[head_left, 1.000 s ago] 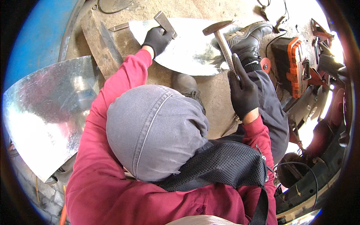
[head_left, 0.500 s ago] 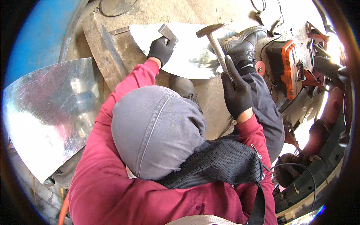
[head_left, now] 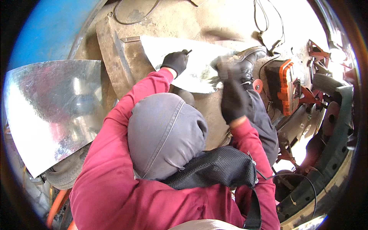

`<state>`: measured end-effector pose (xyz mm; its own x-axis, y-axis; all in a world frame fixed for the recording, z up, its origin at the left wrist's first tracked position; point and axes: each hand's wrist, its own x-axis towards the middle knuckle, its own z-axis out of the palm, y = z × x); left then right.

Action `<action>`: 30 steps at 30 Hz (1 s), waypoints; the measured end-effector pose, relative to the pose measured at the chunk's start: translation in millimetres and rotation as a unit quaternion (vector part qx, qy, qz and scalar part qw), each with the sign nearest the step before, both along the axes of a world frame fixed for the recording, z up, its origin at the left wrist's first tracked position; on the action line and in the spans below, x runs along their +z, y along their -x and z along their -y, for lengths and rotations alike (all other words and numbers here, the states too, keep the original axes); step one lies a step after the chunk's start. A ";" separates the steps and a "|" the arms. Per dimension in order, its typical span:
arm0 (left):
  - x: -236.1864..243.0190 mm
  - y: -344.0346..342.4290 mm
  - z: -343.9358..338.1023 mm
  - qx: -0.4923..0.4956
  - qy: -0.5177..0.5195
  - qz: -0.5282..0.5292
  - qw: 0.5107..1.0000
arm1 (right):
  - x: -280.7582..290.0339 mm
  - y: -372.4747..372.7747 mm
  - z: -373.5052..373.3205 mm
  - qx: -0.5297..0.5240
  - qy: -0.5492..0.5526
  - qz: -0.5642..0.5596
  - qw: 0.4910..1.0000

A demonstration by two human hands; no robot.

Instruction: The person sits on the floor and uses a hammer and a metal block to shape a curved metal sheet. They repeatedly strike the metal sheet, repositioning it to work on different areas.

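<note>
A shiny sheet of metal [head_left: 203, 59] with a curved edge lies on the ground before me. My left hand [head_left: 173, 63], black-gloved, is closed over the sheet's left part. From its fingers sticks out the dark narrow end of a metal angle piece [head_left: 188, 52], seen nearly edge-on. My right hand [head_left: 233, 100], gloved too, is smeared by motion beside my right leg. It grips a hammer whose head [head_left: 223, 35] shows only as a brown streak past the sheet's far edge; the handle is blurred away. My right boot [head_left: 249, 57] rests against the sheet's right end.
A wooden plank [head_left: 111, 53] and a short metal bar [head_left: 131, 39] lie left of the sheet. A larger metal sheet [head_left: 57, 111] leans at the left, near a blue panel [head_left: 42, 34]. At the right are an orange-and-black toolbox [head_left: 281, 86], a red disc [head_left: 257, 86] and cables [head_left: 264, 23].
The hammer and my right hand, sharp before, are now blurred by quick motion. My left hand has turned the angle piece from broadside to edge-on. The whole view has shifted slightly.
</note>
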<state>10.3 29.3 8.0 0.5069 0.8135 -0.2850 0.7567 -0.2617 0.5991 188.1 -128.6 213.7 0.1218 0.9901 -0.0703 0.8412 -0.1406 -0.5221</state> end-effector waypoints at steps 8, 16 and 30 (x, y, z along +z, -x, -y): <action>10.4 28.4 -21.9 0.095 0.094 0.085 0.987 | -3.7 3.8 -2.1 -0.037 -0.051 -0.124 0.990; -0.4 33.8 -26.4 0.067 0.063 0.129 0.987 | 8.4 -4.1 17.5 -0.120 0.039 -0.147 0.981; 22.9 19.3 -25.5 -0.015 0.050 0.009 0.999 | 68.1 14.6 -31.8 -0.108 -0.120 -0.190 0.968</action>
<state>-8.9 54.8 30.9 0.5364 0.7659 -0.3547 0.7384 -0.2222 0.6367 173.5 -96.8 281.8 0.3383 0.9377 0.0790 0.5471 -0.1276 -0.8273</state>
